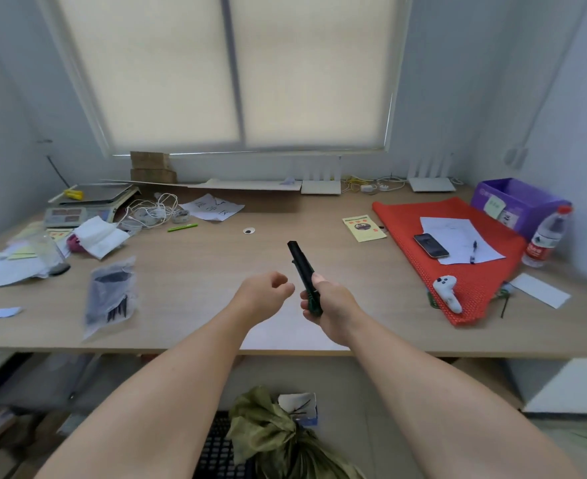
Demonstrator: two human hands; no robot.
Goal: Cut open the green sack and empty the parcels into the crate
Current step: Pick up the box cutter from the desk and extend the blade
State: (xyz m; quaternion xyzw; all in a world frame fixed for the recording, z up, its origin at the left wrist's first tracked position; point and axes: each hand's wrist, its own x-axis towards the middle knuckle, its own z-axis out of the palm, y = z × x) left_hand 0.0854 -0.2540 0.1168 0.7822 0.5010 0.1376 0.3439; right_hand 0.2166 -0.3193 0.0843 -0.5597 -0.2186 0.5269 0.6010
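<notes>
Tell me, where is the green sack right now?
In the head view, the crumpled olive-green fabric sack sits low at bottom centre, below the light wooden table, between the person's forearms, beside a small white-and-blue box.

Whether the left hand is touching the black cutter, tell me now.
Apart. The head view shows a thin strip of table between the curled left hand and the cutter, which only the right hand grips.

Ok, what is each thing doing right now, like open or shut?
utility knife: gripped by right hand, tip pointing away.
left hand: curled, holding nothing.
green sack: neck bunched shut.
crate: partly hidden under the green sack.
water bottle: upright, cap on.
phone: lying flat on red mat.
blinds: pulled down.
</notes>
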